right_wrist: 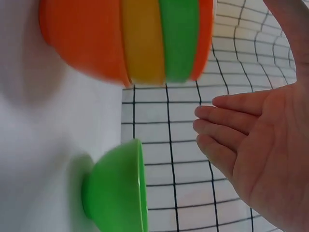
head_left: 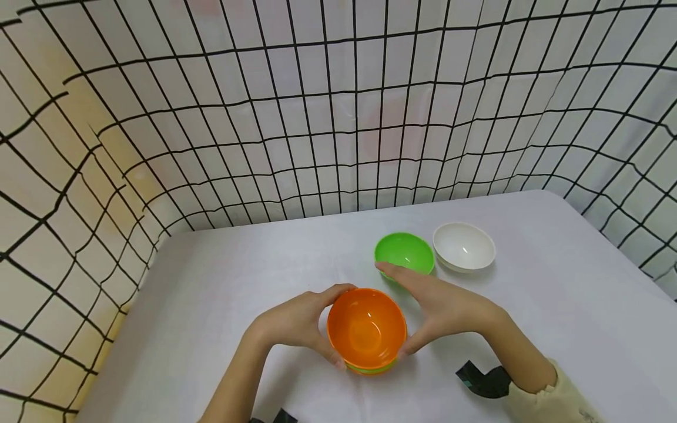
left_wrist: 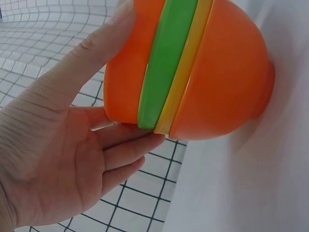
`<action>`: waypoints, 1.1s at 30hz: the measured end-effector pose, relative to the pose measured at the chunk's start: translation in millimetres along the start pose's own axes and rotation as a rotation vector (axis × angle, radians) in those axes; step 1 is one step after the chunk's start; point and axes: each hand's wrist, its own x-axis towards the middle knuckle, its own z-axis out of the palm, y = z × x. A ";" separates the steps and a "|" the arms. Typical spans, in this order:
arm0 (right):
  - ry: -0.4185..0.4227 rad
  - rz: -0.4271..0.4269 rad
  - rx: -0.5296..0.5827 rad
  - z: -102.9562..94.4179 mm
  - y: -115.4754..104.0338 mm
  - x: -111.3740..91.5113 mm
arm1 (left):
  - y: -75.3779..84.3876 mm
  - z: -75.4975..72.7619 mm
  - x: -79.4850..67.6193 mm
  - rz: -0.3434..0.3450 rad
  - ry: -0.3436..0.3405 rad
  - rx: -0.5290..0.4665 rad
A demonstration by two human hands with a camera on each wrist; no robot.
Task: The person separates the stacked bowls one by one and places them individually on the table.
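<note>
A stack of nested bowls stands on the table. An orange bowl is on top, above a green bowl, a yellow bowl and a bottom orange bowl. My left hand grips the top orange bowl from the left, thumb on the near side and fingers round the far side. To the right of the stack, my right hand is spread with straight fingers. Its thumb tip is close to the rim; whether it touches, I cannot tell. In the right wrist view its fingers are apart from the bowls.
Behind the right hand sits another green bowl. Beside it at the back right is a white bowl. White cloth with a black grid rises behind the white table. A black strap lies by the right wrist.
</note>
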 end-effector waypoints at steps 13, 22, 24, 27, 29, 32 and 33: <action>-0.030 -0.151 0.037 23.4 -5.7 12.0 | -2.4 0.4 -0.3 0.023 -0.001 0.012; -0.072 -0.130 0.075 27.4 -1.6 12.3 | -1.8 0.4 1.8 0.033 -0.003 0.005; -0.078 -0.139 0.078 28.1 0.0 12.2 | -2.0 1.4 1.2 0.021 -0.004 0.003; -0.079 -0.153 0.075 28.9 1.2 12.3 | -1.9 1.9 0.8 0.011 -0.004 0.002; -0.079 -0.152 0.071 29.1 1.3 12.2 | -1.5 1.9 0.8 0.013 -0.003 -0.002; -0.079 -0.150 0.066 28.9 0.7 12.4 | -0.9 1.7 0.8 0.014 -0.003 -0.007; -0.078 -0.155 0.070 28.9 0.4 12.7 | -0.8 1.8 0.5 0.012 -0.003 -0.008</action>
